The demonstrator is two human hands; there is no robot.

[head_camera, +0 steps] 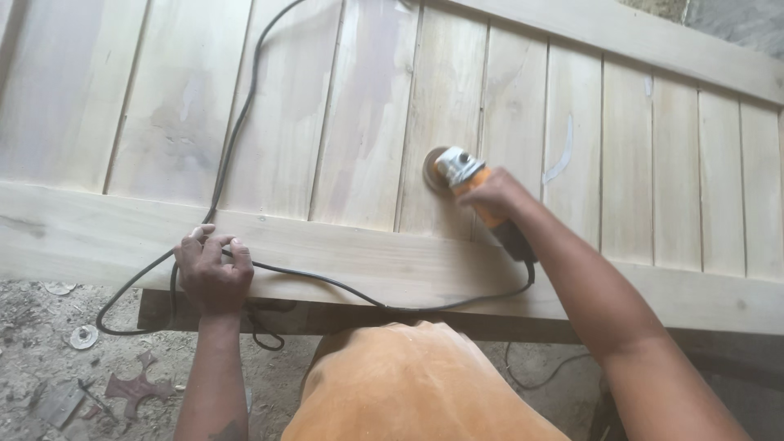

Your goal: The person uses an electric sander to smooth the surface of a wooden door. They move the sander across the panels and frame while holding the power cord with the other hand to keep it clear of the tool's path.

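Orange cloth point(416, 384), the person's own garment, fills the bottom centre of the frame, and from either side of it two bare forearms reach up toward one large panel of pale wooden boards point(359, 106). One left hand point(214, 269) lies palm down at lower left on the wide cross rail point(392, 261) that runs across the frame, fingers spread slightly apart and curled over the rail's near edge, with one black power cord point(327, 282) passing under them. That single cord loops down off the rail toward the dirt floor point(33, 351) at lower left, climbs again toward the top centre of the frame over the boards, and also trails right along the rail to the tail of the tool. One right hand point(494, 194), just right of centre, has its fingers wrapped tight around the orange body of one angle grinder point(469, 184), whose metal head and round sanding disc point(433, 169) rest against a vertical board near the middle of the picture. About ten upright boards can be counted, crossed by two rails: the near one and a second at upper right. On the floor at lower left lie two small round discs point(83, 336) and a few scraps of debris point(135, 385).
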